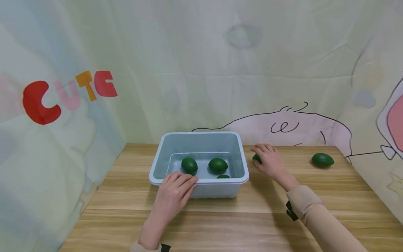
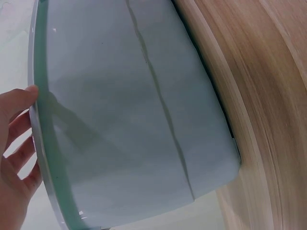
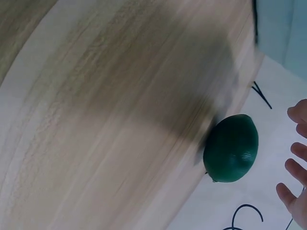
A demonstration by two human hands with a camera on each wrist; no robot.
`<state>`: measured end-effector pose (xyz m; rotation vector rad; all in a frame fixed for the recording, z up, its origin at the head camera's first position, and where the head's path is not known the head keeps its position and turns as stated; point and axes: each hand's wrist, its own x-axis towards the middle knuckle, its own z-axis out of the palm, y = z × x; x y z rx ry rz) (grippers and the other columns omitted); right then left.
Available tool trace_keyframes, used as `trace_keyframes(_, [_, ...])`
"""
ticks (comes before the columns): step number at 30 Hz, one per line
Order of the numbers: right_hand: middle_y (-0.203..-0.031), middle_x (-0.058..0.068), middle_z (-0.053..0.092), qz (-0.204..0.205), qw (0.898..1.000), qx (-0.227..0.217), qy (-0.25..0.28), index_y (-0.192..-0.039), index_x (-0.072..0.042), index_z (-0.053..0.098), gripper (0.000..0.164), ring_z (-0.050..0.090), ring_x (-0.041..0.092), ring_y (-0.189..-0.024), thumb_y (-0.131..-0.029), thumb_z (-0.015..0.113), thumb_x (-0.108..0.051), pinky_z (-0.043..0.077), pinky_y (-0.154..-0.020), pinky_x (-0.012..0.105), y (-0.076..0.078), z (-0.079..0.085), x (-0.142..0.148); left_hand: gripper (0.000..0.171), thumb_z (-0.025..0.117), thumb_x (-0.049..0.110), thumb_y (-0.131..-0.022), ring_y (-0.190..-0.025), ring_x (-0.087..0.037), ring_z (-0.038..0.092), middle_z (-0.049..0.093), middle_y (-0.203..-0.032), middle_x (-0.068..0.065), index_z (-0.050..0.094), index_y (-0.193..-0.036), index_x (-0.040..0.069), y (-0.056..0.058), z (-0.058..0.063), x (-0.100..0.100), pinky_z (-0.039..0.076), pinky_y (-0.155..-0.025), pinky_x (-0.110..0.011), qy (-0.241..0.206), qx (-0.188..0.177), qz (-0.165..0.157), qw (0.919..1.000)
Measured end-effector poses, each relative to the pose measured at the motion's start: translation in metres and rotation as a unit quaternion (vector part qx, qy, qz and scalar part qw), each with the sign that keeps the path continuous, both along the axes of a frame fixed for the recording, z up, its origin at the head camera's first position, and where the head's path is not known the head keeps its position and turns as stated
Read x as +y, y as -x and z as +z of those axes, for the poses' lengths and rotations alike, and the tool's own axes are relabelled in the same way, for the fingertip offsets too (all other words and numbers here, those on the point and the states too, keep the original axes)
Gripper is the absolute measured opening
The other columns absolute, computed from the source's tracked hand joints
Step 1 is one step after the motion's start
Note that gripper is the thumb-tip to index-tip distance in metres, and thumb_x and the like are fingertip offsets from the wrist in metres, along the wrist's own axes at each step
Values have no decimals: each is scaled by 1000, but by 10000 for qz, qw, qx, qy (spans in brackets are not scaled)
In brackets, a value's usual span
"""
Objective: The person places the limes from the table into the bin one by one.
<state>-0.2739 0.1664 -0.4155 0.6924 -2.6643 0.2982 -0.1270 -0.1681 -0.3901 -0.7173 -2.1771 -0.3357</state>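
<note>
A pale blue plastic bin (image 1: 201,190) stands on the table, with green limes inside: one lime (image 1: 189,165) at left, another lime (image 1: 218,165) at right, and a third lime (image 1: 223,176) partly hidden behind the front wall. My left hand (image 1: 174,192) holds the front rim; in the left wrist view its thumb (image 2: 31,91) overlaps the rim's outside while the fingers pass behind it. Right of the bin, my right hand (image 1: 269,161) reaches over a lime (image 3: 231,148). In the right wrist view its spread, loosely bent fingers (image 3: 295,167) stand apart from that lime.
Farther right on the wooden table (image 1: 220,227) lies another lime (image 1: 322,160), near the back edge. A printed cloth backdrop (image 1: 189,70) hangs behind the table and along both sides.
</note>
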Motion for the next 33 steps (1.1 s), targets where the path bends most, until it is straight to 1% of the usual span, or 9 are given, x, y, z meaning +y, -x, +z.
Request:
trace_keyframes(3, [-130, 17, 58, -47, 10000, -25, -9, -125, -7, 61, 47, 50, 37, -121, -81, 75, -18, 43, -96, 60, 4, -2, 2, 22, 72, 18, -82, -86, -15, 60, 71, -93, 5, 75, -104, 16, 0, 0, 0, 48, -76, -32, -4, -19, 6, 10000])
trace_keyframes(7, [-129, 18, 57, -78, 9999, -137, 45, -125, -5, 60, 49, 50, 38, -120, -81, 74, -17, 44, -94, 61, 9, -6, 5, 23, 75, 16, -79, -85, -15, 60, 71, -92, 4, 75, -103, 15, 0, 0, 0, 49, -75, -32, -38, 76, -23, 10000])
trace_keyframes(15, [-133, 22, 53, -299, 9971, -685, 156, -129, -3, 56, 54, 47, 43, -123, -82, 73, -21, 42, -98, 62, 16, -7, 9, 22, 74, 17, -80, -85, -14, 60, 71, -92, 4, 75, -103, 15, 0, 0, -1, 48, -73, -32, -27, 116, -43, 9999])
trace_keyframes(22, [-138, 25, 47, -519, 9922, -1131, 56, -132, -3, 54, 56, 43, 48, -125, -83, 72, -23, 40, -98, 65, 17, -7, 11, 23, 74, 16, -80, -84, -14, 60, 71, -92, 5, 75, -103, 16, 1, 0, 0, 48, -73, -31, -39, 136, -44, 9999])
trace_keyframes(26, [-141, 26, 45, -560, 9906, -1247, -23, -132, -2, 53, 56, 45, 49, -124, -83, 72, -20, 40, -97, 65, 17, -8, 13, 21, 72, 18, -82, -84, -14, 60, 71, -92, 5, 75, -102, 15, 1, 0, 0, 47, -72, -31, -35, 107, -38, 9999])
trace_keyframes(30, [-141, 25, 45, -546, 9899, -1305, -39, -133, -1, 52, 57, 47, 50, -122, -83, 72, -18, 43, -95, 65, 20, -13, 17, 20, 71, 19, -83, -84, -15, 60, 71, -92, 4, 75, -102, 16, 1, 0, 0, 47, -73, -31, -12, 76, -23, 10000])
trace_keyframes(33, [-140, 25, 45, -514, 9899, -1321, 4, -134, -1, 50, 58, 47, 50, -120, -83, 72, -17, 44, -93, 64, 22, -16, 19, 22, 72, 18, -81, -84, -15, 60, 72, -92, 4, 75, -103, 16, 1, 0, 1, 48, -73, -31, -9, 100, -36, 9999])
